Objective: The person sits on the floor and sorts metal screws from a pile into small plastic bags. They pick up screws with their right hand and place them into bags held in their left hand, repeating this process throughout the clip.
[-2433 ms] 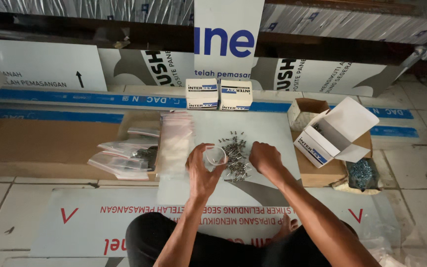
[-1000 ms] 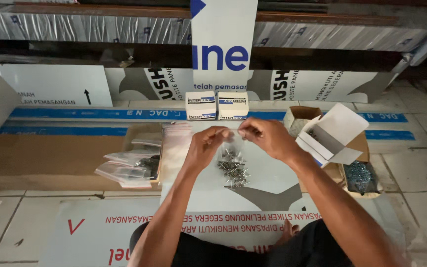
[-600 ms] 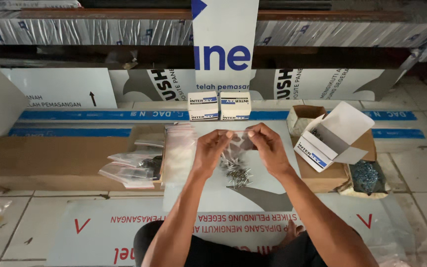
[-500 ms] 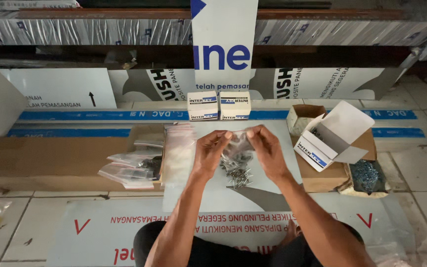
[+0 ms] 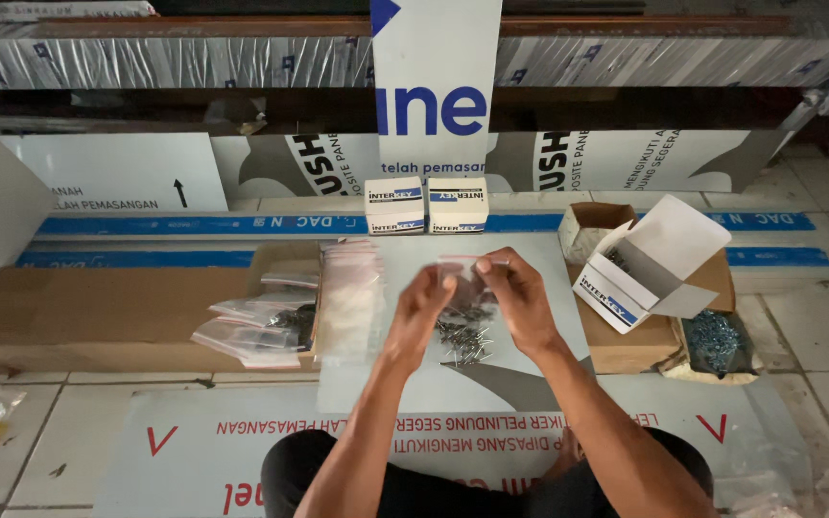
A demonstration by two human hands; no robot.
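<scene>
My left hand (image 5: 421, 305) and my right hand (image 5: 518, 299) are raised together above the floor sheet, each pinching one side of a small clear plastic bag (image 5: 463, 281) near its top edge. The bag hangs between my fingers and holds some small dark screws. Directly under it a loose pile of small metal screws (image 5: 464, 336) lies on a pale sheet (image 5: 530, 251). Both forearms reach in from the bottom of the view.
A stack of empty clear bags (image 5: 348, 297) and several filled bags (image 5: 251, 326) lie on brown cardboard (image 5: 98, 307) at left. Two small closed boxes (image 5: 426, 205) stand behind. An open white box (image 5: 643, 264) and a bag of blue screws (image 5: 717, 342) sit at right.
My hands rose from the screw pile and came together. The left hand's bag is now held by both hands at its top, and my view has shifted slightly.
</scene>
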